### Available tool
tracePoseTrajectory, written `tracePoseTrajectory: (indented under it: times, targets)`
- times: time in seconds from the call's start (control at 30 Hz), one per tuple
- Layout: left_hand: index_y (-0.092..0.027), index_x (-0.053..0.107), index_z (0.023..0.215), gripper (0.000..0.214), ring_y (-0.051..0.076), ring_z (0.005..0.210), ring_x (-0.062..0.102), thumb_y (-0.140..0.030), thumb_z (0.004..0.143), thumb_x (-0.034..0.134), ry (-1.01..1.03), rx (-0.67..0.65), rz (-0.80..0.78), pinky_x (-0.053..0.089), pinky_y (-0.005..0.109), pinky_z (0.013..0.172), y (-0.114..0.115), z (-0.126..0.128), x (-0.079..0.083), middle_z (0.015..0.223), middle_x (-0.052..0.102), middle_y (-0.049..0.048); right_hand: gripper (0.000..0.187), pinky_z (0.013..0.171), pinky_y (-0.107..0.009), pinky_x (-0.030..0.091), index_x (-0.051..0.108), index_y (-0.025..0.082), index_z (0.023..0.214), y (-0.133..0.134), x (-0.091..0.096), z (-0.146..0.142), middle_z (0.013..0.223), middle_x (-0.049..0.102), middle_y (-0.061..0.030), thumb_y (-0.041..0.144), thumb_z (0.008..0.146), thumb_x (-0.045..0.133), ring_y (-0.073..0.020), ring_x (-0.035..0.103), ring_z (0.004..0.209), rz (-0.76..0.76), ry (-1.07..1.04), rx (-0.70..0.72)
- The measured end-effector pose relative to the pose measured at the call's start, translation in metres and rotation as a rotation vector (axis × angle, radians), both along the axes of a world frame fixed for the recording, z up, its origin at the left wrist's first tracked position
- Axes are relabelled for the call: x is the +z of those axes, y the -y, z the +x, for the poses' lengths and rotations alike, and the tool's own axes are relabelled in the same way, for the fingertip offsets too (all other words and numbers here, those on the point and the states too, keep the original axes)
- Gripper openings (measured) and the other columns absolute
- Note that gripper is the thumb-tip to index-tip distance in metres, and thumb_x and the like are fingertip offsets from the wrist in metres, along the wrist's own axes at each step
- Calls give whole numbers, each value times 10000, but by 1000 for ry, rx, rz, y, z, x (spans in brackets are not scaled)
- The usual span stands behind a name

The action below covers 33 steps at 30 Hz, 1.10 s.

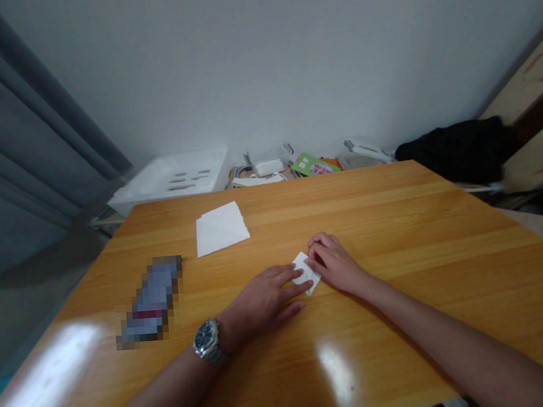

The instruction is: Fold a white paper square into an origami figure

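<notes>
A small folded white paper point(307, 274) lies near the middle of the wooden table point(394, 232). My left hand point(264, 298), with a wristwatch point(208, 341) on the wrist, lies flat and its stretched fingertips press on the paper's left part. My right hand point(334, 264) rests on the paper's right edge with its fingers curled and pressed down onto it. A larger folded white sheet point(220, 228) lies farther back on the left, apart from both hands.
A blurred dark flat object point(150, 302) lies at the table's left. Behind the far edge sit a white plastic tray point(172, 178), white gadgets point(269, 167), a green packet point(314, 164) and a black cloth point(454, 150). Grey curtains point(21, 159) hang left.
</notes>
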<state>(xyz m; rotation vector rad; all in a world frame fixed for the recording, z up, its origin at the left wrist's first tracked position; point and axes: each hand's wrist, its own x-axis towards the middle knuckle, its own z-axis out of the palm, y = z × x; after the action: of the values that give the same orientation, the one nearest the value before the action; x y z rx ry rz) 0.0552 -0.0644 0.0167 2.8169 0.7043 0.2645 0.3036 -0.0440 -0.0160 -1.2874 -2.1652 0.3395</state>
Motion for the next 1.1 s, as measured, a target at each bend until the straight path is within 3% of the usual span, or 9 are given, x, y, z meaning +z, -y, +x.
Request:
tracePoseTrajectory:
  times: [0.6, 0.8, 1.1]
  targets:
    - [-274, 543, 1427, 414, 272, 1392, 478, -376, 1036, 453, 17, -41, 8, 410, 457, 1157, -3, 2, -2, 1518, 504, 77, 99, 973, -436, 462, 577, 213, 865, 0, 2, -1, 1070, 559, -85, 251, 950, 610, -254, 521, 1050, -11, 14, -23]
    - [-277, 516, 1451, 462, 272, 1418, 452, -427, 1013, 503, 39, -69, -37, 393, 459, 1170, -3, 0, 3, 1521, 508, 67, 94, 972, -443, 461, 577, 214, 858, 1, 2, -2, 1068, 558, -86, 233, 943, 614, -256, 522, 1054, 1, 17, -26]
    - [-306, 605, 1377, 437, 322, 1433, 419, -484, 983, 536, 23, -97, -76, 378, 504, 1171, -3, -5, 12, 1557, 459, 61, 109, 967, -444, 460, 572, 214, 846, 1, 0, -2, 1072, 559, -86, 241, 935, 629, -258, 521, 1047, -7, 5, -37]
